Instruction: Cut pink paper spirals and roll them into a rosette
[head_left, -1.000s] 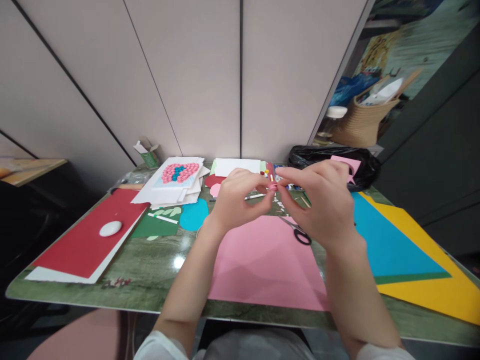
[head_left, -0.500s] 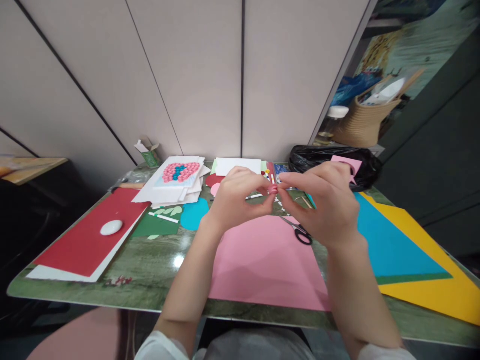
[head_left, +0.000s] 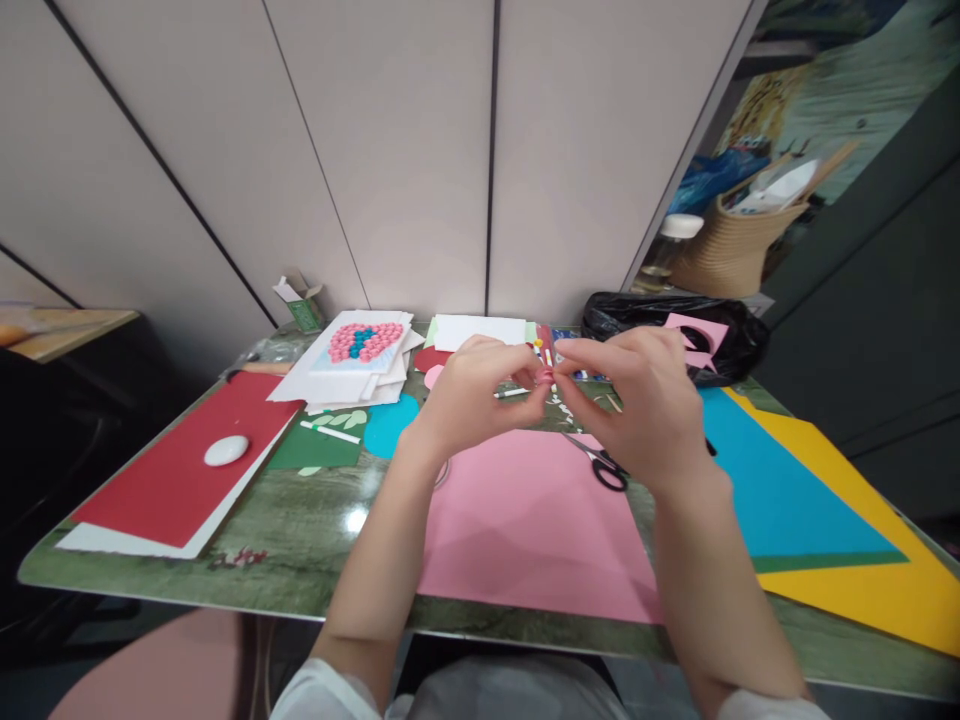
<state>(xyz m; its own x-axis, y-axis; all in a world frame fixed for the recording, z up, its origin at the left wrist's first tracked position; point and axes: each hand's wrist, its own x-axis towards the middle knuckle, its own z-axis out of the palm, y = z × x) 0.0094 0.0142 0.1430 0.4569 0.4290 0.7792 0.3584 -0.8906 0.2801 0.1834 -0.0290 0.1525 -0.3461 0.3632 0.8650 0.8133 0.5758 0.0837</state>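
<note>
Between my two hands is a small rolled piece of pink paper [head_left: 547, 377], held above the table. My left hand [head_left: 491, 390] pinches it from the left with thumb and fingertips. From the other side, my right hand [head_left: 641, 405] closes thumb and forefinger on its edge. Below them lies a large pink paper sheet [head_left: 532, 530]. Scissors with black handles [head_left: 606, 470] rest at that sheet's upper right, partly beneath my right hand. The finer shape of the roll is hidden by my fingertips.
A card with pink and blue paper rolls [head_left: 365, 342] tops white papers at the back left. Red paper [head_left: 180, 465] carries a white oval object [head_left: 226, 450]. Blue paper [head_left: 795, 490] and yellow paper [head_left: 930, 590] lie right. A black plastic bag [head_left: 637, 312] stands behind.
Both hands stay at nearly the same place, with small finger shifts around the pink roll. The whole view has moved slightly.
</note>
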